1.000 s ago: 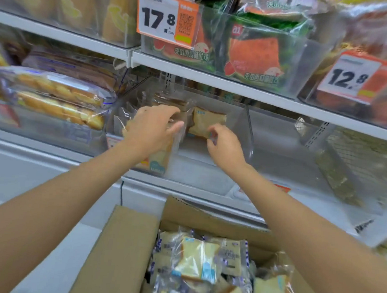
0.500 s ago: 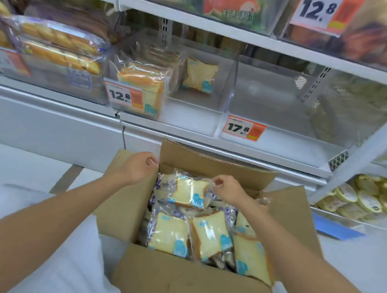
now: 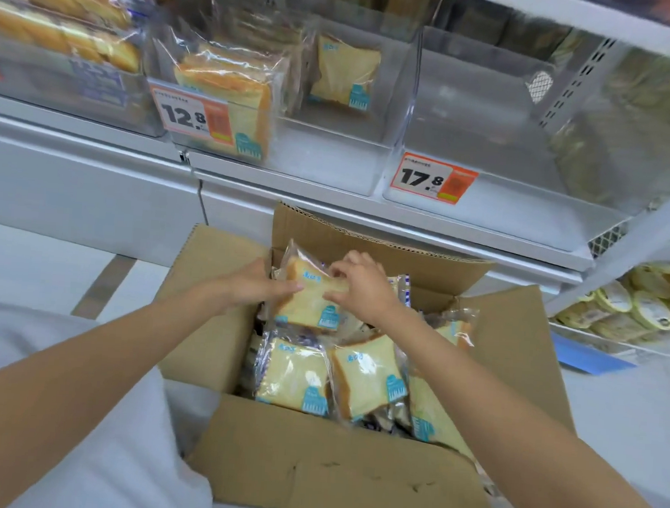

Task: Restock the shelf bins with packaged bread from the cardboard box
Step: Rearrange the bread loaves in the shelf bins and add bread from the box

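An open cardboard box (image 3: 324, 491) sits on the floor below the shelf, holding several clear packets of sliced bread (image 3: 297, 378). Both hands are on the topmost bread packet (image 3: 306, 301) at the box's far end. My left hand (image 3: 258, 286) holds its left edge with thumb on top. My right hand (image 3: 363, 281) pinches its upper right part. On the shelf above, a clear bin (image 3: 332, 154) with a 12.8 tag holds stacked bread packets (image 3: 233, 100) at the front left and one upright packet (image 3: 344, 72) behind.
To the right stands a clear bin (image 3: 499, 202) tagged 17.8. At far left, a bin of long bread loaves (image 3: 59, 32). Box flaps (image 3: 211, 304) stick out to both sides. Round packaged goods (image 3: 647, 303) lie on a low shelf at right.
Both hands came down from the shelf bin into the box. They have since closed in on the top bread packet and taken hold of it; the view has tilted further down.
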